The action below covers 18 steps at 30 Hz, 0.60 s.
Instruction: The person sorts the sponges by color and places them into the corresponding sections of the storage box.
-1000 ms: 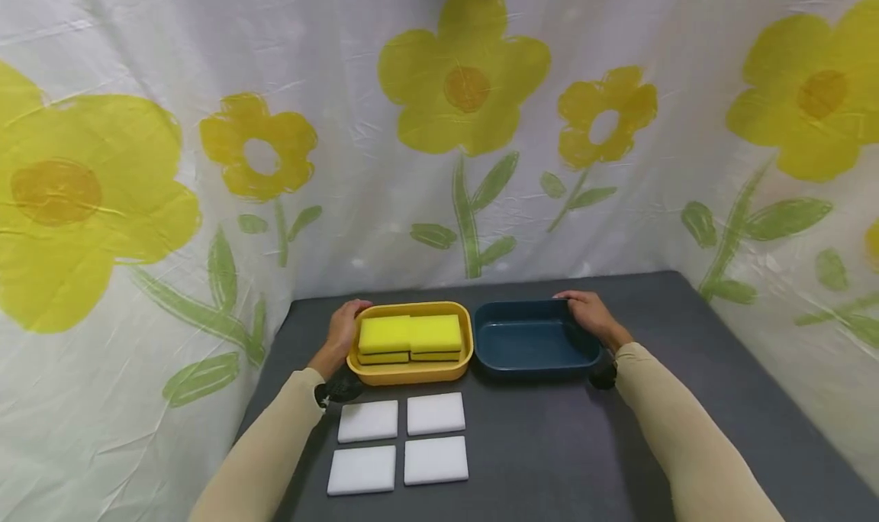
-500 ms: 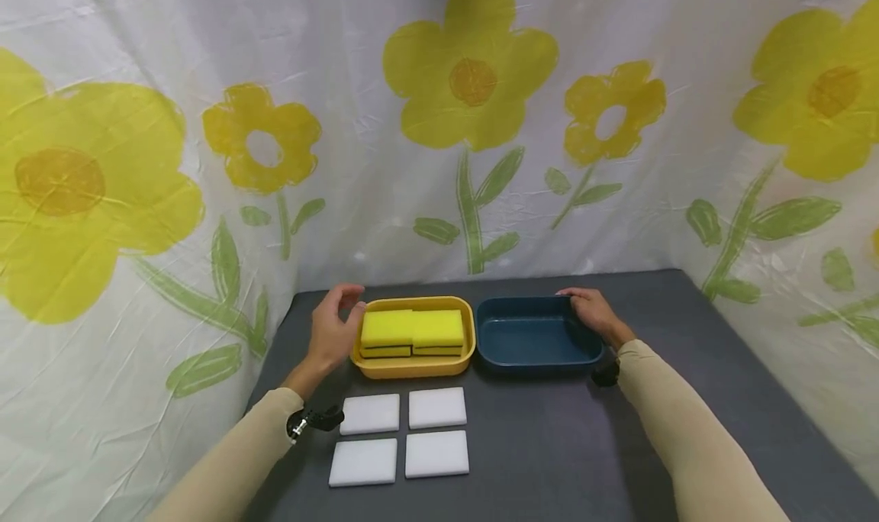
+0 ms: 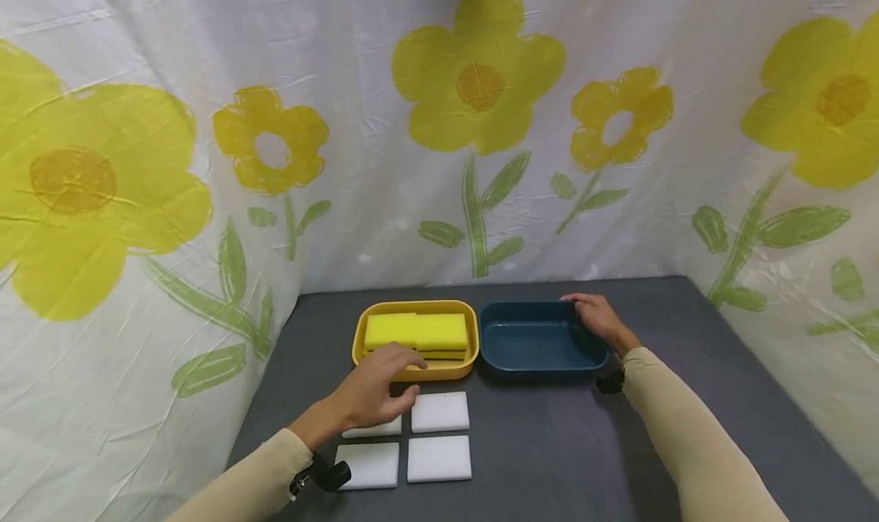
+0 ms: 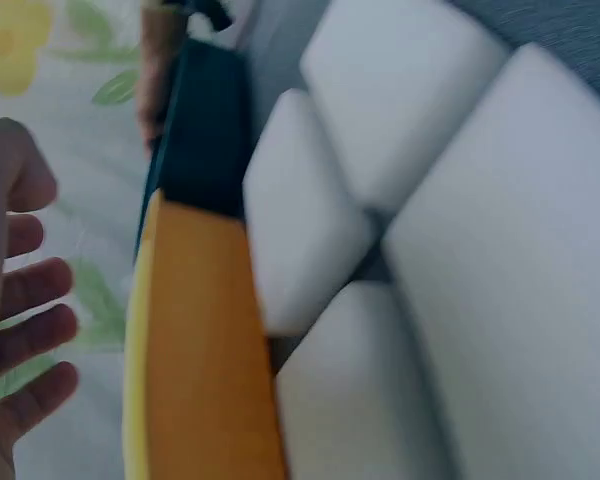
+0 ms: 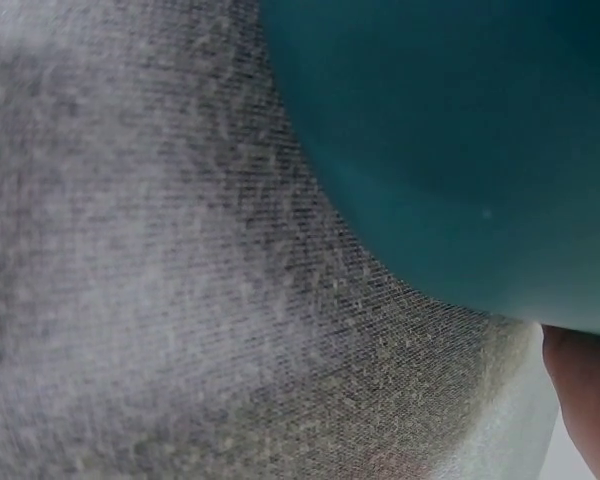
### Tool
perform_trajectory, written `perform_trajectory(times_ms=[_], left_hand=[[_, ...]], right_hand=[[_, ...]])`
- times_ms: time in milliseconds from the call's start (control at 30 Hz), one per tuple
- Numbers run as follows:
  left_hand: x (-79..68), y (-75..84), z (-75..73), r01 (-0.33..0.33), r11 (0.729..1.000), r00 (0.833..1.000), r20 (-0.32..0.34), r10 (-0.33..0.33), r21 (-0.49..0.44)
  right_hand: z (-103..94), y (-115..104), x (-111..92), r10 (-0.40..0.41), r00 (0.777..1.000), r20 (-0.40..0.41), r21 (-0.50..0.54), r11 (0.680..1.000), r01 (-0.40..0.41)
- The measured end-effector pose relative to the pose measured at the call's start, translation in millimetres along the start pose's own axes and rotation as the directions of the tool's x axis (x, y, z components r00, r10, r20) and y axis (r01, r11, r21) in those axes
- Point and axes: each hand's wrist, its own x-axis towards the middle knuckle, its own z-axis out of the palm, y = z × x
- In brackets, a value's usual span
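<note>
My left hand (image 3: 376, 385) hovers with parted fingers over the near side of a yellow tray (image 3: 449, 371) and the white sponge pads (image 3: 439, 459), holding nothing. Several of these flat rectangular pads lie in two rows on the table; the hand partly hides the back left one. Inside the yellow tray sit stacked yellow sponges (image 3: 439, 331) with dark undersides. At the right end of a dark blue tray (image 3: 529, 352), my right hand (image 3: 599, 320) grips the far corner of the rim. That tray holds nothing. In the right wrist view, a finger (image 5: 588, 390) lies against its outer wall.
Both trays stand side by side near the back of the dark grey tabletop (image 3: 549, 446). A white curtain (image 3: 371, 224) with yellow flowers hangs behind the table and along both sides.
My left hand has let go of the yellow tray's left end, lifted, and moved right and toward me over the pads. The right hand has stayed at the blue tray.
</note>
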Motion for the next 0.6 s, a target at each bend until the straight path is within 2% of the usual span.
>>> perform_trajectory(times_ms=[67,133,267,333,600], left_hand=[[-1.9,4.5,6.8,-0.032,0.999,0.998,0.058,0.031,0.028],[-4.2,8.7,13.0,-0.035,0.999,0.993,0.115,0.031,0.033],[-9.8,14.8,24.7,0.006,0.999,0.974,0.226,-0.015,0.041],[-12.0,16.3,30.0,0.025,0.998,0.965,0.260,-0.039,0.058],[-17.3,19.9,39.8,0.077,0.989,0.958,0.264,-0.109,0.128]], right_hand=[[-0.7,0,0,-0.002,1.000,0.003,0.002,1.000,0.002],[-0.8,1,0,-0.001,1.000,0.006,0.004,1.000,0.001],[-0.8,2,1,-0.007,1.000,0.004,-0.004,1.000,0.007],[-0.5,2,1,-0.011,1.000,0.003,-0.007,1.000,0.011],[-0.7,3,3,0.024,1.000,-0.013,0.002,1.000,-0.024]])
